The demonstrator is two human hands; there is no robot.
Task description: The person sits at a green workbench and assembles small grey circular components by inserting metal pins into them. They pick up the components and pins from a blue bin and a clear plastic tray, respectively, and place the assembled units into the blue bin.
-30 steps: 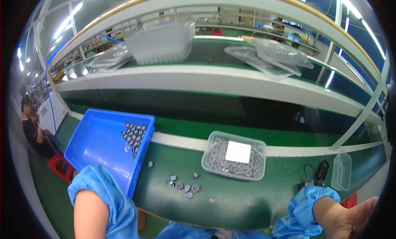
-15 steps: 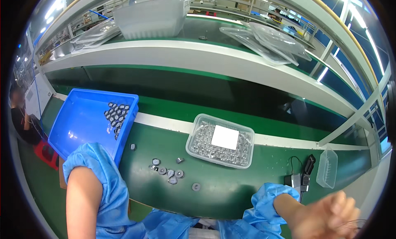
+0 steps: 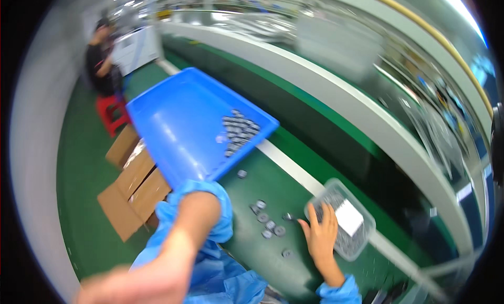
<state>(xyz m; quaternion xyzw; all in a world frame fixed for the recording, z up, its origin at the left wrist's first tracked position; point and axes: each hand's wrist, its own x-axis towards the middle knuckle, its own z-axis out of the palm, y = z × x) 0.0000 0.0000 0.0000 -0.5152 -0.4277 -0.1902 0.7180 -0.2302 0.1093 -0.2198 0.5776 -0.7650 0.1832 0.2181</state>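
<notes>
My right hand [image 3: 321,236] is open with its fingers spread. Its fingertips lie over the near left side of a clear plastic box [image 3: 371,226], which is packed with small parts and has a white paper [image 3: 348,218] on top. Beside the thumb lies a small dark round part [image 3: 287,217]. Several more grey round parts [image 3: 263,218] are scattered to its left on the green table. My left hand [image 3: 134,285] is at the lower left, away from the table and smeared by motion. Its fingers cannot be made out.
A large blue tray [image 3: 176,138] holds several small dark parts [image 3: 240,132] in its right corner. Open cardboard boxes [image 3: 128,196] stand on the floor below it. A person [image 3: 101,62] sits on a red stool [image 3: 111,115] at far left. A white-edged shelf runs behind the table.
The view has swung left and tilted. My right hand has moved from the lower right to the clear box. My left hand has come into view at the lower left.
</notes>
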